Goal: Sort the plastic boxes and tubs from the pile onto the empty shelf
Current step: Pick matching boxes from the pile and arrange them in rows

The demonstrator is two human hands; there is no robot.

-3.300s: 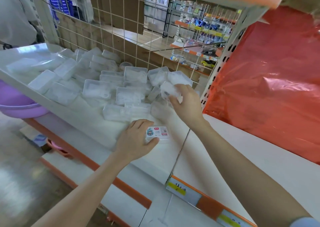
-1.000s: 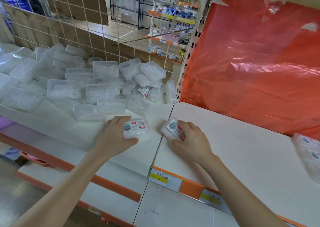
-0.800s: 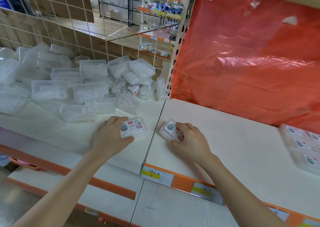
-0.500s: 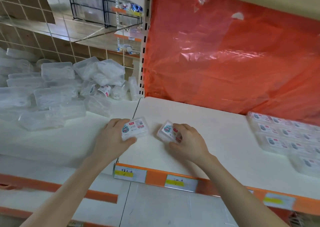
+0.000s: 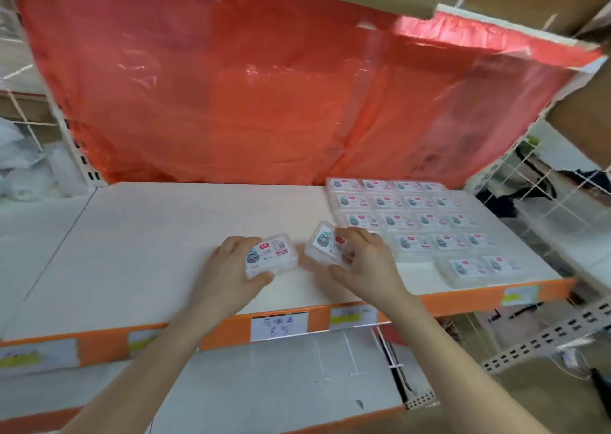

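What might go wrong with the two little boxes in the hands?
The right hand holds a tilted box by its edges, so it might slip out. That hand is close beside the neat rows of boxes, so a nudge could knock them crooked. The left hand grips a second box near the shelf front edge; it may drop off.

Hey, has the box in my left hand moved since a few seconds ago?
Yes. The box in the left hand has crossed rightward over the shelf seam, from the pile's side onto the white shelf.
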